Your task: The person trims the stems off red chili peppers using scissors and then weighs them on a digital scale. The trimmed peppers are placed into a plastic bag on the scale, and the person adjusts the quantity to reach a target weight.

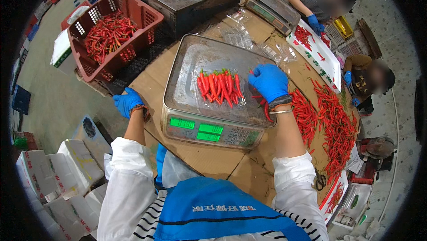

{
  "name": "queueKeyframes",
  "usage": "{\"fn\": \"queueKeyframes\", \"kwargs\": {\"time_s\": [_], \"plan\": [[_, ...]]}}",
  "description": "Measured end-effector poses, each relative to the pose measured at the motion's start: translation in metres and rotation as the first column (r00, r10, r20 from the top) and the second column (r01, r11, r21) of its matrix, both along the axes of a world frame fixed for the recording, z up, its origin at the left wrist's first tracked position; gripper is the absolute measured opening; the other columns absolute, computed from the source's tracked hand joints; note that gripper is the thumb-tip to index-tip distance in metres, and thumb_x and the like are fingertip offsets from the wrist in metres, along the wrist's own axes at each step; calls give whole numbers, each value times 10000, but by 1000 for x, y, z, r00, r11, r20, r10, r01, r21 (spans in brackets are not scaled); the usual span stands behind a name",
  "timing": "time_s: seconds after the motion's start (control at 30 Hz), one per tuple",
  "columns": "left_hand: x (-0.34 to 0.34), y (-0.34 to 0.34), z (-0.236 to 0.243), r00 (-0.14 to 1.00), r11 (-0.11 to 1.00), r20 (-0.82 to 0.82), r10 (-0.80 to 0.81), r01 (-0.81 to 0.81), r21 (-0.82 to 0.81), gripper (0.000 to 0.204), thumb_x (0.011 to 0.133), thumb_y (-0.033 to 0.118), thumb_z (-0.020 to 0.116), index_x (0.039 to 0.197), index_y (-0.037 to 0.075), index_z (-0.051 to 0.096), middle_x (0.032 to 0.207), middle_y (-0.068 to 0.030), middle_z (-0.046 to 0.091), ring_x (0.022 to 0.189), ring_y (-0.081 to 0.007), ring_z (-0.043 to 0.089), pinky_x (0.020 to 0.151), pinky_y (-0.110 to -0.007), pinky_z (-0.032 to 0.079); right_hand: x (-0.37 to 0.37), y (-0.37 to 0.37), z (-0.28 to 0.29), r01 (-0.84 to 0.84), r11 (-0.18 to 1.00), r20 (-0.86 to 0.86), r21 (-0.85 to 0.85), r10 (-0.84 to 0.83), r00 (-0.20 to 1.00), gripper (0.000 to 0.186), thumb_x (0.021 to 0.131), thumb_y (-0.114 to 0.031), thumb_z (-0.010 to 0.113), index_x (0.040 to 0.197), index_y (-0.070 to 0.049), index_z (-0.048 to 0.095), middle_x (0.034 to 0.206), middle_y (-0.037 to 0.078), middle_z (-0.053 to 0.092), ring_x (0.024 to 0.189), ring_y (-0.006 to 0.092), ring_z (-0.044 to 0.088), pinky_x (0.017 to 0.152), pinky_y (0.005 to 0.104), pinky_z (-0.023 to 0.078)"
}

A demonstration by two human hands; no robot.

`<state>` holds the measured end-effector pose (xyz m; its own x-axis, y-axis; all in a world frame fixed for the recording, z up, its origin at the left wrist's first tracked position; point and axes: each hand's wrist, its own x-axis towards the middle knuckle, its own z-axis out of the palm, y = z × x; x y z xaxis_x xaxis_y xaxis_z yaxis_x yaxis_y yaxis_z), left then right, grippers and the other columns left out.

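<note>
A digital scale (187, 125) with a steel pan stands on the cardboard-covered table in front of me. On the pan lies a clear plastic tray holding a row of red chili peppers (220, 87) with green stems. My right hand (269, 81), in a blue glove, rests on the pan's right side beside the tray and holds a few red chilies (266, 107) that hang below the palm. My left hand (126, 102), also in a blue glove, is at the table's left edge, fingers curled, with nothing seen in it.
A long heap of red chilies (331, 125) lies on the table to the right. A red crate of chilies (109, 34) stands at far left. Empty clear trays (242, 34) lie behind the scale. Two people in blue gloves work at the far right. White boxes (58, 178) are stacked lower left.
</note>
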<state>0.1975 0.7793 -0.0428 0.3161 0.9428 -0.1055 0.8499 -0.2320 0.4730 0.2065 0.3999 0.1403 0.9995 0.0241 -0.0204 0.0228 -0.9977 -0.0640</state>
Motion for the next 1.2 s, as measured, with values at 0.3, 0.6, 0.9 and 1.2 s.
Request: {"fn": "queueKeyframes", "kwargs": {"time_s": [0.3,0.6,0.9,1.2], "plan": [[4,3,-16,1000,997,9,7,-8,72,700,869,504,480,1328,-14,378,1267,-250,502,1037,-394,588,810,-501,512,-13,72,4,-223,966,77,129,214,974,355,741,-435,654,729,-81,680,748,154,649,704,341,629,651,432,500],[-3,3,-6,999,999,28,34,-35,36,674,861,499,497,1279,-21,402,1197,-263,535,991,-402,602,790,-515,508,3,-54,11,103,995,-47,-5,-103,994,298,750,-411,645,800,-120,684,858,129,668,822,320,641,706,429,506],[-1,-1,1,1000,1000,10,27,-27,9,664,852,510,502,1263,-7,431,1203,-244,543,1008,-386,599,812,-495,505,-6,-25,11,-360,884,222,297,302,927,153,780,-129,632,923,-77,650,967,121,627,878,316,617,767,358,504],[-2,-3,1,1000,1000,4,14,-14,11,673,858,517,486,1274,-8,420,1204,-246,542,1015,-389,596,809,-496,502,-11,23,-10,-776,615,299,143,720,626,302,751,28,601,1027,-94,616,1032,125,621,913,318,618,788,350,517]]}}
